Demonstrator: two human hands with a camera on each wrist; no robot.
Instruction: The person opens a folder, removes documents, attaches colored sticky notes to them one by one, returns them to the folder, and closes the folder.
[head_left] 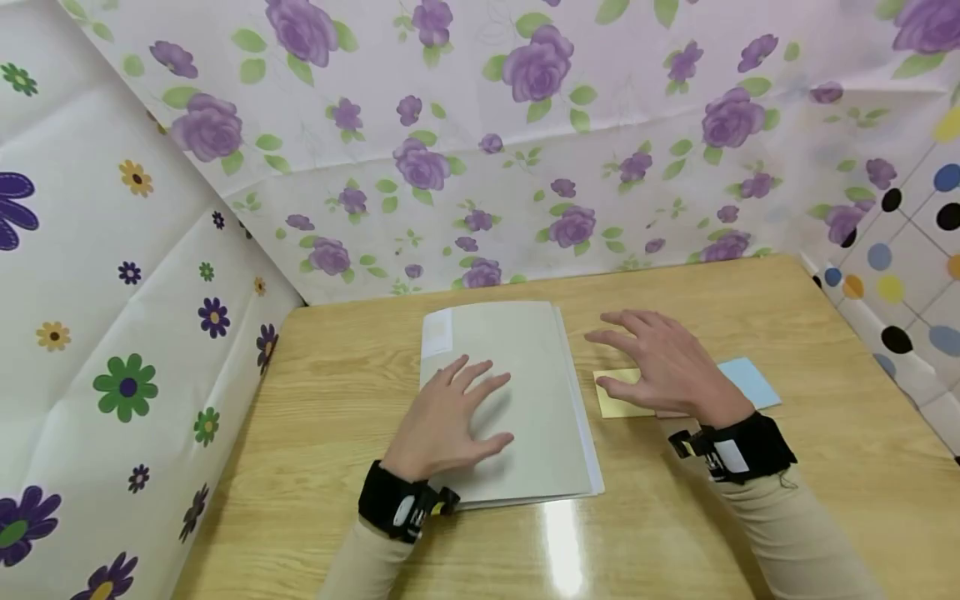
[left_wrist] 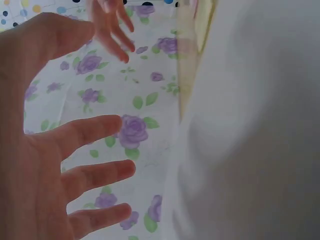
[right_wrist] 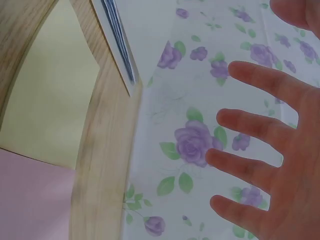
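An off-white paper folder (head_left: 532,375) lies on the table, a pale label (head_left: 437,332) at its upper left corner and sheet edges showing along its right side. Over its left part hovers my left hand (head_left: 435,429), fingers spread, holding nothing. My right hand (head_left: 671,367) is held above a row of sticky notes to the folder's right, its fingers spread too. Of these notes, a yellow one (head_left: 618,402) and a light blue one (head_left: 752,383) show on either side of the hand. A pink note (right_wrist: 35,195) adjoins the yellow one in the right wrist view.
The wood-grain table (head_left: 337,400) meets a wall of purple-flowered sheeting (head_left: 450,217) at the back. Flower-print sheeting (head_left: 165,350) stands on the left, and dotted sheeting (head_left: 900,275) on the right. Both wrists wear black straps with small cameras.
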